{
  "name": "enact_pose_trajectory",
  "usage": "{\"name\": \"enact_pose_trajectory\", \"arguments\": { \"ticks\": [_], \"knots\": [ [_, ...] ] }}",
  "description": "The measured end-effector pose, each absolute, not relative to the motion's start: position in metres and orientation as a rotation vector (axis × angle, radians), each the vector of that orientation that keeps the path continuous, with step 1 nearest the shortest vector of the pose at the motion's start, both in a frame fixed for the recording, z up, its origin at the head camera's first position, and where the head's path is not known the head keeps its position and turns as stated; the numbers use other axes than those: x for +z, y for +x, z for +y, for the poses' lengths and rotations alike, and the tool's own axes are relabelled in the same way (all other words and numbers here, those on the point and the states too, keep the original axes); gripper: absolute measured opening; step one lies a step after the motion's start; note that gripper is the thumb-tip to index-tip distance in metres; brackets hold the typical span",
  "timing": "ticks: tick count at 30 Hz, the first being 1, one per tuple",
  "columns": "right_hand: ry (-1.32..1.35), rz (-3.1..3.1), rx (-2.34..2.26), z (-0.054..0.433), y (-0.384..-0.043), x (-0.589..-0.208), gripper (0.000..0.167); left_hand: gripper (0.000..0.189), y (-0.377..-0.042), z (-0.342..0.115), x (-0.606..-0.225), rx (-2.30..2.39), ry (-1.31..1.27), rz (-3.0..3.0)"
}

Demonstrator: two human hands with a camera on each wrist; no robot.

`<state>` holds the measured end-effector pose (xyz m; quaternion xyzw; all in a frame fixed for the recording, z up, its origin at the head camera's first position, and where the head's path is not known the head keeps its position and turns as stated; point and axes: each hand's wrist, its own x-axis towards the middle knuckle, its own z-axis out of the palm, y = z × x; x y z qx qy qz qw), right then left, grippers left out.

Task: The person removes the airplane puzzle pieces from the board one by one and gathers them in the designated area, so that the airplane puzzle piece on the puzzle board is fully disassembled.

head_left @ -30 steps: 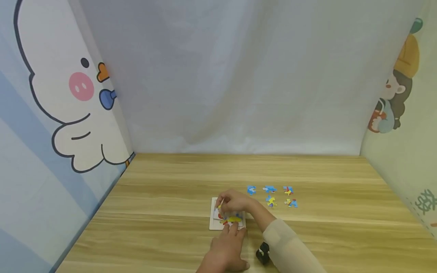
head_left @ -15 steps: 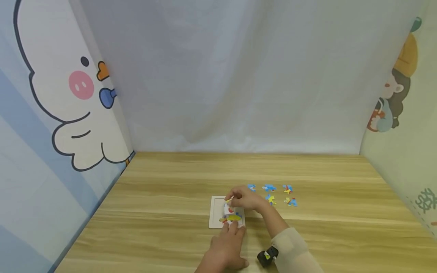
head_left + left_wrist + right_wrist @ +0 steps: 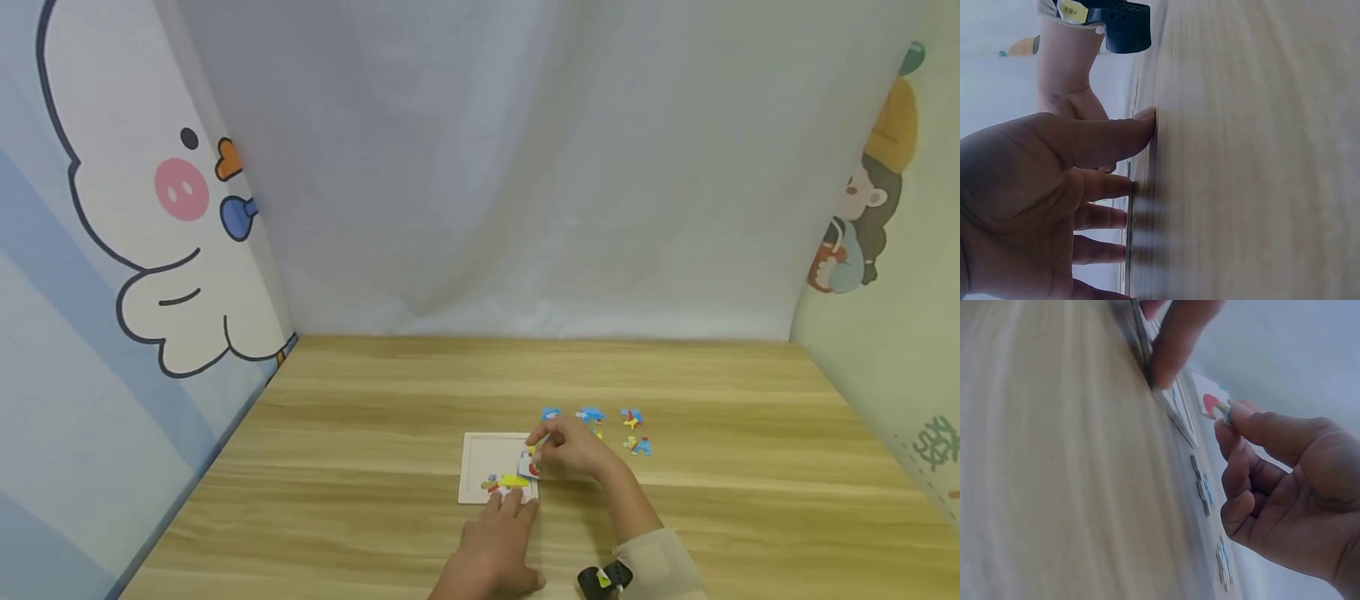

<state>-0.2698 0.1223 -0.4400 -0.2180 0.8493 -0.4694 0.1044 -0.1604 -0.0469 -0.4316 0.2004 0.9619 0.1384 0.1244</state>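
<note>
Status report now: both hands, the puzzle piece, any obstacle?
Left hand presses puzzle tray edge. Right hand pinches puzzle piece, lifted over tray's right side. Loose pieces lie beyond, not obstructing.

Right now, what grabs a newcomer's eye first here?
The right hand pinches a white-and-red puzzle piece just above the right edge of the white puzzle tray. The left hand presses the tray's near edge. Loose blue-and-yellow puzzle pieces lie on the wooden table, right of the tray.

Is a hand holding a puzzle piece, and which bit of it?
Yes. The right hand pinches a puzzle piece by its edge with the fingers. The left hand only presses on the puzzle tray.
</note>
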Motion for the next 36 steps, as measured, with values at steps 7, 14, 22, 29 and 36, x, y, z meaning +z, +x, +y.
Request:
{"name": "enact_pose_trajectory", "arguments": {
  "ticks": [7,14,22,29,36],
  "knots": [
    [-0.563,2.419,-1.486,0.140,-0.257,-0.439,0.017,0.086,-0.158,-0.047,-0.432,0.409,0.582,2.809],
    [-0.549,2.367,-1.519,0.152,-0.250,-0.439,0.016,0.086,-0.158,-0.045,-0.432,0.363,0.596,2.843],
    [-0.500,2.385,-1.485,0.155,-0.250,-0.443,0.016,0.085,-0.159,-0.047,-0.434,0.404,0.593,2.836],
    [-0.551,2.430,-1.418,0.153,-0.252,-0.448,0.012,0.085,-0.160,-0.046,-0.436,0.380,0.592,2.834],
    [-0.567,2.479,-1.352,0.152,-0.253,-0.448,0.012,0.085,-0.160,-0.044,-0.436,0.389,0.590,2.818]
  ]
}}
